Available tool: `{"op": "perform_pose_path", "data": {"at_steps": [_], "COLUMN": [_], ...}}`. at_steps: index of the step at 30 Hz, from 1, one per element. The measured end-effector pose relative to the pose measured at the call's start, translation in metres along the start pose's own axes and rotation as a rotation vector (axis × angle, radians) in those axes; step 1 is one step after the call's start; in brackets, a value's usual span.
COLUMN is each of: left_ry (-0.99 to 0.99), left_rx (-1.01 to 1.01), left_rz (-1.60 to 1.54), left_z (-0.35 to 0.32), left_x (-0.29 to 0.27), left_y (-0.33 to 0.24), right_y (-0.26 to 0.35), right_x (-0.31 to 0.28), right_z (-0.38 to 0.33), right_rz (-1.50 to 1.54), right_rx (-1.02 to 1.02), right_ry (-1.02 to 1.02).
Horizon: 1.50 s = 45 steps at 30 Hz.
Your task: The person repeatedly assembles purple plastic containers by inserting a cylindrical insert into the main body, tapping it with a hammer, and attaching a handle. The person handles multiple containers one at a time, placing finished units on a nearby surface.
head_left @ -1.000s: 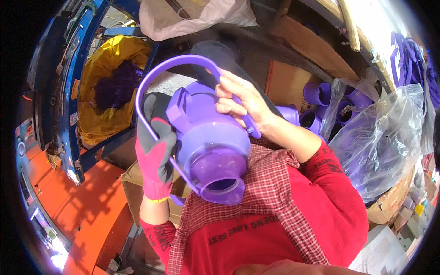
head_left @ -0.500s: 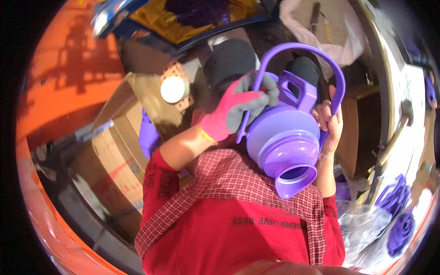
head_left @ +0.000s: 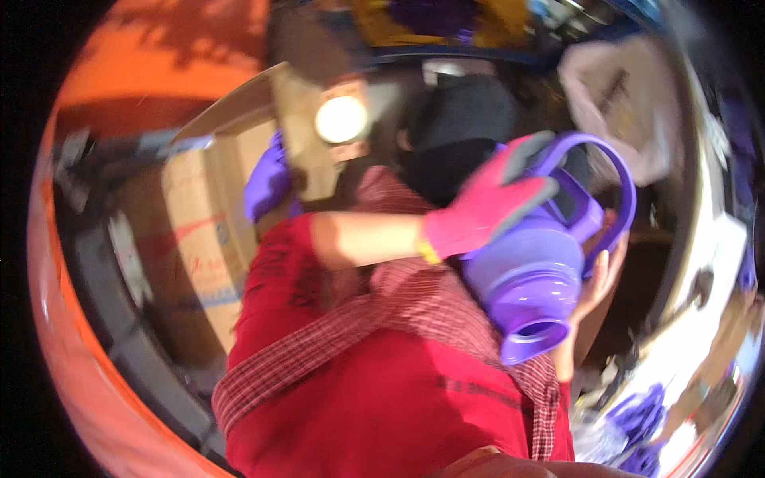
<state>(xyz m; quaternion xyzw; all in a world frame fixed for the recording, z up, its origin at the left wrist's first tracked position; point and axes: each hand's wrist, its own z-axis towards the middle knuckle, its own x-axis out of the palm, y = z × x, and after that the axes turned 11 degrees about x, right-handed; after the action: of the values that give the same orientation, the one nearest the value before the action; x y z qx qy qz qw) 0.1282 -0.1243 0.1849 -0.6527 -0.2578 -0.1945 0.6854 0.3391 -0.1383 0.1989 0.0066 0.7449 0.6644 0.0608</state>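
Note:
In front of my chest is a purple plastic jug (head_left: 526,275), tilted with its flared spout (head_left: 535,338) toward me. It has a big hoop-shaped carrying handle (head_left: 628,191) and a smaller fixed grip (head_left: 588,213). My left hand (head_left: 488,201), in a pink glove with grey fingertips, is closed over the jug's upper left side, by the foot of the hoop handle. My right hand (head_left: 603,280) is bare and holds the jug from its right side; the jug and handle hide part of its fingers.
To my left stands an opened cardboard box (head_left: 203,255) with a purple piece (head_left: 269,182) at its edge. A round white thing (head_left: 341,119) rests on bricks beyond. Ahead right is a pale sack (head_left: 617,103). Purple parts (head_left: 640,410) in clear plastic lie at lower right.
My view has turned, shifting the surroundings. My left hand has moved from pinching the hoop handle's left side to lying over the jug's upper left. My right hand keeps its hold.

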Motion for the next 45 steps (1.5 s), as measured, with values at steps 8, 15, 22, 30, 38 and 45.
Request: {"op": "perform_pose_path", "data": {"at_steps": [8,15,22,30,38,45], "left_ry": [-0.278,-1.323,-0.542,-0.195,0.245,-0.114], "left_rx": [0.455,-0.389,-0.514,-0.574,-1.176,0.090], "left_rz": [0.883,0.919,1.019,1.410,1.683,1.130], "left_z": [-0.105,-0.346,-0.298,-0.152,-0.151,-0.090], "left_x": [-0.174,-0.339,-0.444,-0.495,-0.440,-0.294], "left_y": [0.004,0.054,0.128,0.099,-0.154,-0.295], "right_y": [0.000,0.051,0.183,0.166,0.150,0.045], "right_x": [0.051,-0.041,-0.228,-0.412,-0.490,-0.102], "right_z": [0.113,0.136,0.017,-0.080,0.087,0.135], "right_rz": [-0.342,-0.396,-0.398,-0.170,-0.948,-0.533], "right_rx": [-0.176,-0.289,-0.564,-0.811,-0.035,-0.408], "right_ry": [0.638,0.167,-0.964,-1.435,-1.661,0.046]}}
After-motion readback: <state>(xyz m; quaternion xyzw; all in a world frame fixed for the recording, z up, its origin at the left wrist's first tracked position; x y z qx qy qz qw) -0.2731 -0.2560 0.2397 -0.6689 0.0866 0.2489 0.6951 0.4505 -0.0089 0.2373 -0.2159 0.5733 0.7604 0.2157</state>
